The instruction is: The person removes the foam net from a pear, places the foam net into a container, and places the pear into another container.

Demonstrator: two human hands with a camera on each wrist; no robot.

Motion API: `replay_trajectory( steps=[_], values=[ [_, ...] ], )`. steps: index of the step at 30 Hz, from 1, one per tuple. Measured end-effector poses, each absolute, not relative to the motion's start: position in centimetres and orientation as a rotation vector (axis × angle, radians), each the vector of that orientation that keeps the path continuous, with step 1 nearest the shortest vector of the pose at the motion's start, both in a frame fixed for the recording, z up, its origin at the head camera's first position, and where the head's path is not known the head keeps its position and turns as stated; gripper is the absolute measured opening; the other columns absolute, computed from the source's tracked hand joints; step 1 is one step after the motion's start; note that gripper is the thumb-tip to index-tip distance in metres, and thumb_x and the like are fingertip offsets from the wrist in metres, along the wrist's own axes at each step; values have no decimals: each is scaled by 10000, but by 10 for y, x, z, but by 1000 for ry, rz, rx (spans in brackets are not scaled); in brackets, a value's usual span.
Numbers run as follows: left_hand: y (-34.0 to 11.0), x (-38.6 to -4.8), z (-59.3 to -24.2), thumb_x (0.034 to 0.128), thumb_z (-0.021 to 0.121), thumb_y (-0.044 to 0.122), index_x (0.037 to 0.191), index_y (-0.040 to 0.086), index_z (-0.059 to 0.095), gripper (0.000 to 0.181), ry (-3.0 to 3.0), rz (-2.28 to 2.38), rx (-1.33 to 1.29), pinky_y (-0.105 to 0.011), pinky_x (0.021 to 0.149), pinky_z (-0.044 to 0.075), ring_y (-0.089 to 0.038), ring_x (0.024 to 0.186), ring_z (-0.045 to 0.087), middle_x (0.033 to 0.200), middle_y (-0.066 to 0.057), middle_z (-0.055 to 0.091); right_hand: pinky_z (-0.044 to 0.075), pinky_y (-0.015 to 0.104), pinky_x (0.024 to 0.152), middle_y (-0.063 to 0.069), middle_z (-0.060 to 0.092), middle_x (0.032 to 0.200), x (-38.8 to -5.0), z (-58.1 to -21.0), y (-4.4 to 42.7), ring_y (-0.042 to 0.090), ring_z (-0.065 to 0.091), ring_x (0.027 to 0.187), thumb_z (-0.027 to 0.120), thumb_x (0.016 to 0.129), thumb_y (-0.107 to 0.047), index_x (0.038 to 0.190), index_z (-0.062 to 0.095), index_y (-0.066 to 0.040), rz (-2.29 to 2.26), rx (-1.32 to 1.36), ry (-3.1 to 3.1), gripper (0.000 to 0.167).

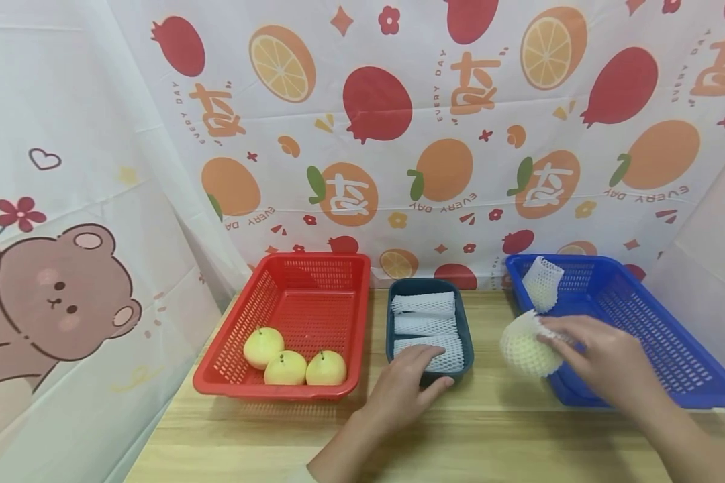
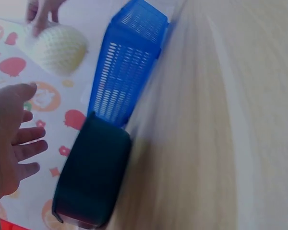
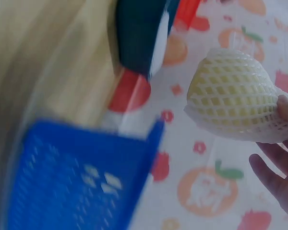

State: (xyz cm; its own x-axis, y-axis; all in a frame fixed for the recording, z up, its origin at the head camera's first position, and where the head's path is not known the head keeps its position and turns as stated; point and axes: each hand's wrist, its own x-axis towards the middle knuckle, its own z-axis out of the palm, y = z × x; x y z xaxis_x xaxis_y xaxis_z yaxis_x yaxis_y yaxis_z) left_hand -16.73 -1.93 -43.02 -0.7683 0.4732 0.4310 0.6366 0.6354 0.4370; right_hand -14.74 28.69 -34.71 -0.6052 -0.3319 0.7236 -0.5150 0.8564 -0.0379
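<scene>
My right hand pinches the gathered end of a white foam net sleeve with a pale yellow pear inside. It holds the pear in the air by the near left corner of the blue basket; the right wrist view shows the mesh stretched round the pear. My left hand hovers at the near edge of the dark green tray, fingers spread and holding nothing. Several foam net sleeves lie flat in that tray. Another netted pear sits in the blue basket's far left corner.
On the left of the wooden table stands a red basket with three bare pears near its front. A fruit-printed cloth hangs behind the containers, and a bear-printed cloth hangs at the left.
</scene>
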Motion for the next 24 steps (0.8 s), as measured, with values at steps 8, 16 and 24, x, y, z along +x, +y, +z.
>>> replay_trajectory(
  steps=[8, 16, 24],
  values=[
    [-18, -158, -416, 936, 631, 460, 1385, 190, 533, 533, -2539, -1130, -1053, -319, 1050, 459, -104, 1291, 526, 1390, 33, 575, 542, 176, 747, -63, 752, 944, -138, -388, 250, 154, 721, 830, 850, 656, -85, 935, 769, -197, 470, 778, -2245, 311],
    [-22, -157, -410, 920, 684, 378, 1222, 150, 670, 379, -2523, -1137, -1211, -212, 968, 484, -39, 1123, 612, 1188, 54, 689, 542, 167, 747, -86, 751, 919, -139, -420, 221, 107, 718, 812, 837, 734, -176, 931, 764, -205, 593, 961, -2183, 213],
    [-34, -158, -399, 914, 701, 340, 1082, 190, 726, 226, -2654, -1117, -1238, -156, 843, 506, 34, 922, 623, 990, 134, 704, 531, 154, 776, -91, 750, 956, -137, -432, 199, 90, 713, 836, 826, 760, -200, 981, 761, -213, 692, 1055, -2207, 231]
  ],
)
